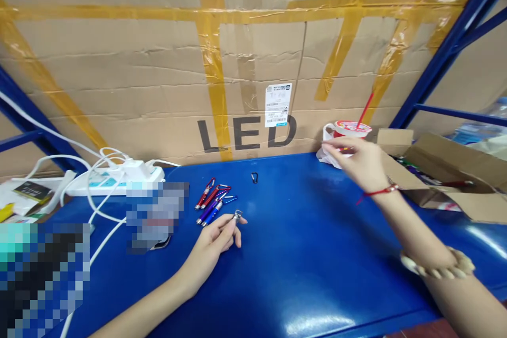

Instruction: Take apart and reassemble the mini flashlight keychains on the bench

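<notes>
Holding a small silver metal piece (pixel 237 216) between thumb and fingers, the left hand (pixel 216 235) sits left of the middle of the table (pixel 317 253). Four slim metal tubes (pixel 209 210), two red and two blue-purple, lie just beyond it on the left side — long axes slanting from front left to back right, clip ends toward the back edge. The left hand is nearer; the right hand (pixel 362 161), fingertips narrowed together, is raised toward the back right corner. Whether it grips anything cannot be told. A black clip (pixel 256 177) lies alone near the back edge. Surface: glossy blue, reflecting light. Room: taped cardboard (pixel 158 63) behind the back edge — carton (pixel 481 193) at right.
</notes>
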`<action>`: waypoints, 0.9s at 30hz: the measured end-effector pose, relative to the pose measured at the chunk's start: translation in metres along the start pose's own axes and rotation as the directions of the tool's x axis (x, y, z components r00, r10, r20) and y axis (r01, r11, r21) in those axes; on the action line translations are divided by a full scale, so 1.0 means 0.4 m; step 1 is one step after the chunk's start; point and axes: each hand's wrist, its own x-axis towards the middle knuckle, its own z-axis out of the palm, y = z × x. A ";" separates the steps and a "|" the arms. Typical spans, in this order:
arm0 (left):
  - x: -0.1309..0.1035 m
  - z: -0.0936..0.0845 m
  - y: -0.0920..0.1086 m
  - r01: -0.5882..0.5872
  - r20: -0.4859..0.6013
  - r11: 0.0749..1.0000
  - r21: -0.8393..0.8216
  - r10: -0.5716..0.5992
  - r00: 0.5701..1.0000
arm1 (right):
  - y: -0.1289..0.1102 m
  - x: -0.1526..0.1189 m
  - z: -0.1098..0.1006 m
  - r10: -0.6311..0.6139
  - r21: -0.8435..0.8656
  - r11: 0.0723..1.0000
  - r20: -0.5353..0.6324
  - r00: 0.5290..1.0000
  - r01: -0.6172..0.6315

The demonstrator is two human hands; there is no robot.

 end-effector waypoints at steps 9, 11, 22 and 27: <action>-0.023 0.012 0.009 -0.147 0.078 0.964 0.220 0.133 0.988 | -0.292 -0.181 0.082 -0.338 0.643 0.750 0.573 0.747 -0.154; -0.026 0.016 0.009 -0.156 0.092 0.960 0.233 0.138 0.986 | -0.289 -0.186 0.087 -0.332 0.654 0.706 0.643 0.691 -0.270; -0.042 0.019 -0.004 -0.156 0.104 0.977 0.146 0.142 0.984 | -0.288 -0.179 0.088 -0.289 0.524 0.591 0.847 0.446 -0.614; -0.043 0.015 -0.012 -0.139 0.076 0.983 0.119 0.131 0.988 | -0.299 -0.197 0.114 -0.232 0.476 0.543 0.877 0.421 -0.692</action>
